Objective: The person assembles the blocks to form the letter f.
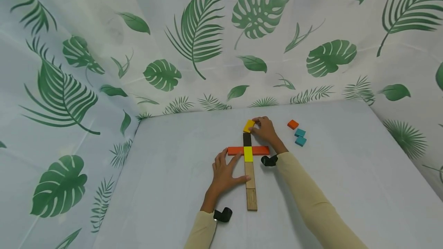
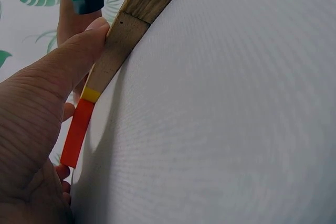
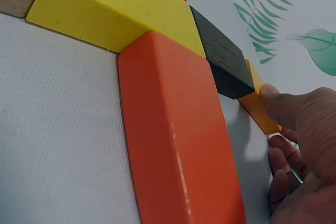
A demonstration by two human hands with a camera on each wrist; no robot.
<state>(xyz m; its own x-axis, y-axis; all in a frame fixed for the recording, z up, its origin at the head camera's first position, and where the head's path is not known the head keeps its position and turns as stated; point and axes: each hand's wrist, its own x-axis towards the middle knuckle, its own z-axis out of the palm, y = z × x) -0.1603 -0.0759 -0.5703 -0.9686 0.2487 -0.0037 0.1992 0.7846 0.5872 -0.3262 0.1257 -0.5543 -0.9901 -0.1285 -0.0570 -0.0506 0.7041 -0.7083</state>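
My right hand pinches an orange-yellow block between thumb and fingers at the far end of a cross of blocks. This block sits slightly askew against a black block. Nearer me a bright yellow block has a red block on its left and another red block on its right. Two plain wooden blocks, one paler and one browner, form the near end. With fingers spread, my left hand touches the paler wooden block with its thumb and the left red block with its fingertips.
To the right of the cross lie a loose orange block and two teal blocks, one behind and one in front. The white table meets leaf-printed curtains at its back and sides.
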